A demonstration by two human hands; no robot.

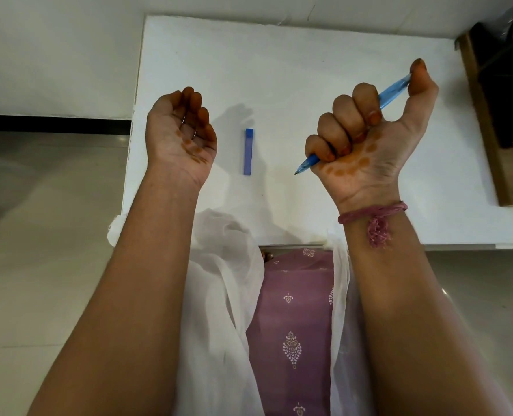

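Looking down from my head, my right hand (366, 136) is fisted round the blue pen (396, 88) and raised above the table, the pen's tip pointing back toward me. My left hand (180, 136) is loosely curled and holds nothing. The small blue case (248, 151) lies flat on the white table (279, 70) between them, untouched, so I judge the work barely started. A pale tiled floor (54, 235) surrounds the table, and a dark chair (507, 70) stands to the right.

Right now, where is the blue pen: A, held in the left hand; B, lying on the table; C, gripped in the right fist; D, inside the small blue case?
C: the right hand curls its fingers round the blue pen, the left hand holds nothing, and the small blue case lies apart on the table.
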